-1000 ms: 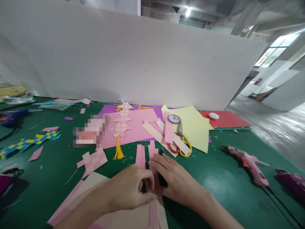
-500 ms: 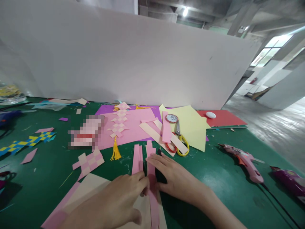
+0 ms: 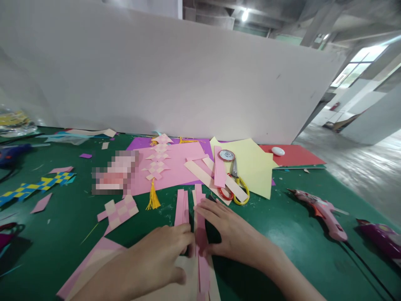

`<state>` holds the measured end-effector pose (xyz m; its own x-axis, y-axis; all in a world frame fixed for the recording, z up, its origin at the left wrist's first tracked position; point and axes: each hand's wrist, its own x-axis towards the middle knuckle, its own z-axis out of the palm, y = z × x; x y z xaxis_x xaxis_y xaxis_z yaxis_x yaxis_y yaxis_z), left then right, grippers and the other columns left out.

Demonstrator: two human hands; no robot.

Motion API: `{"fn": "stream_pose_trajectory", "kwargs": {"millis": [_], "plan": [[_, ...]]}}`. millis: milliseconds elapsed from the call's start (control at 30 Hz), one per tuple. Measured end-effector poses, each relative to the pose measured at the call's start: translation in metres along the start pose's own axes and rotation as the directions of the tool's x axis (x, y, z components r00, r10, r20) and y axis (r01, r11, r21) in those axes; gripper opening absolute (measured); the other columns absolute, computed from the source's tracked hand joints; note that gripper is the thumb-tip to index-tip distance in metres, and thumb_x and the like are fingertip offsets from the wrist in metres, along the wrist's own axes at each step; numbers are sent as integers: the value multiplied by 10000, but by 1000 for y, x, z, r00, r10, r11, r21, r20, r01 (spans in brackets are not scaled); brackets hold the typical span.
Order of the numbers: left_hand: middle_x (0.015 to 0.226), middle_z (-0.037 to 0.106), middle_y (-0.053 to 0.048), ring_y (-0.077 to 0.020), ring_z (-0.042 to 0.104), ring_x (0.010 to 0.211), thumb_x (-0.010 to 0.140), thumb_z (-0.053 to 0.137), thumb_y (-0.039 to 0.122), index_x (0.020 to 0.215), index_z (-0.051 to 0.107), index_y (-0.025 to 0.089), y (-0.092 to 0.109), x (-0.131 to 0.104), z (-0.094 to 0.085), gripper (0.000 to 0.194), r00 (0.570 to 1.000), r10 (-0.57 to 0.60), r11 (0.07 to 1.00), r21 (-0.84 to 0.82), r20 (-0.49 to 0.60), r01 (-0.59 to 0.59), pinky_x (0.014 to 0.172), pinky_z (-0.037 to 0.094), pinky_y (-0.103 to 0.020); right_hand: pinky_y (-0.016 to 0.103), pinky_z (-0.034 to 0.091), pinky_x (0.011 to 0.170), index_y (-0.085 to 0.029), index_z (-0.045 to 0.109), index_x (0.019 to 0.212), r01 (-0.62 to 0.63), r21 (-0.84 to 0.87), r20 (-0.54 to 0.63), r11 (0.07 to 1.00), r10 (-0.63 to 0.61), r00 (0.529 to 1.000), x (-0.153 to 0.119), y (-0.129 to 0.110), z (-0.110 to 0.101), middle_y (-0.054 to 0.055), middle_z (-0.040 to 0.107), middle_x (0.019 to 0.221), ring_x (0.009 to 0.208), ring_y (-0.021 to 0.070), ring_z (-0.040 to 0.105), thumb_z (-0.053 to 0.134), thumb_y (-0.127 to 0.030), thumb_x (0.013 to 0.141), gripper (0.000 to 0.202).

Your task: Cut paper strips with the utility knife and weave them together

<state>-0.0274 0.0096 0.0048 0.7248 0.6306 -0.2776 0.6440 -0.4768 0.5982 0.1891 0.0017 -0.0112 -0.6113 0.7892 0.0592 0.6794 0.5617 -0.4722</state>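
On the far left of our green bench [image 3: 313, 259], we see a blue and yellow woven strip [image 3: 34, 188], and a pink scrap [image 3: 41, 203] lies just below it. Next, a pink and cream woven piece [image 3: 122, 212] lies flat. A blurry patch hides the thing behind it. A yellow tassel [image 3: 153, 197] hangs off the pink paper [image 3: 188, 156].

Our left hand [image 3: 156, 259] is over the big cream sheet [image 3: 102, 257]. Its fingers curl in by the near end of the left pink strips [image 3: 179, 213]; we cannot tell if they pinch anything. Just beside these is the long pink strip [image 3: 199, 234], running toward us over the sheet. Our right hand [image 3: 233, 230] rests on it, fingers laid along the top, thumb spread wide from them at the strip's edge.

Behind that hand, the scissors [image 3: 243, 196] lie partly under paper strips. The pink glue gun [image 3: 326, 215] is well apart, on the right.
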Motion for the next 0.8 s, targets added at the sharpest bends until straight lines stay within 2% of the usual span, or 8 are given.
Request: {"fn": "stream_pose_trajectory", "kwargs": {"millis": [133,300,400,500,600,667,800], "plan": [[821,607,57,-130,533,704,649,625,179,750,555,216,1,3,-6,128,999,-7,997,-76,39,10,562,309,-232,396,241,1094,-193,357,1374,8,-15,-3,1000,-8,1000,0,-1,2,92,389,1414,1328,226,285,732,-323,674,804],[829,598,57,-147,517,671,526,770,286,858,567,241,3,2,-7,391,999,-51,998,-36,6,51,502,259,-228,419,220,1100,-200,343,1383,6,-8,13,1000,-6,1000,0,-3,0,82,377,1425,1339,223,260,709,-356,698,792],[823,598,50,-146,515,657,544,779,319,864,559,237,6,3,-4,397,1000,-17,1000,-9,-17,17,502,259,-226,423,192,1108,-216,347,1382,13,-3,18,1000,-13,1000,-1,-4,0,66,372,1430,1341,214,257,667,-296,727,733],[774,578,45,-129,501,645,652,735,335,787,552,214,9,9,0,258,995,85,996,35,-61,-83,516,284,-225,435,160,1114,-228,344,1383,16,6,3,1000,-16,1000,-2,-6,2,55,380,1427,1340,208,261,609,-241,754,683],[856,593,13,-143,532,780,779,651,321,759,585,200,10,17,5,139,959,262,961,114,-107,-250,634,349,-230,449,148,1115,-217,337,1390,5,13,10,1000,-5,1000,-2,-5,6,58,396,1417,1340,222,263,612,-242,742,704],[845,593,1,-147,531,803,804,630,327,747,602,190,7,20,9,151,930,349,931,153,-116,-330,672,365,-235,444,153,1116,-204,345,1387,2,20,17,1000,-2,1000,-2,-3,6,62,396,1417,1339,228,263,621,-235,729,714],[813,593,-11,-151,528,790,800,638,328,715,605,178,1,22,13,175,910,390,913,191,-141,-361,649,366,-241,393,230,1103,-188,344,1387,16,30,-19,999,-16,1000,-3,-2,-8,65,364,1437,1341,201,262,559,-164,777,648]]}}
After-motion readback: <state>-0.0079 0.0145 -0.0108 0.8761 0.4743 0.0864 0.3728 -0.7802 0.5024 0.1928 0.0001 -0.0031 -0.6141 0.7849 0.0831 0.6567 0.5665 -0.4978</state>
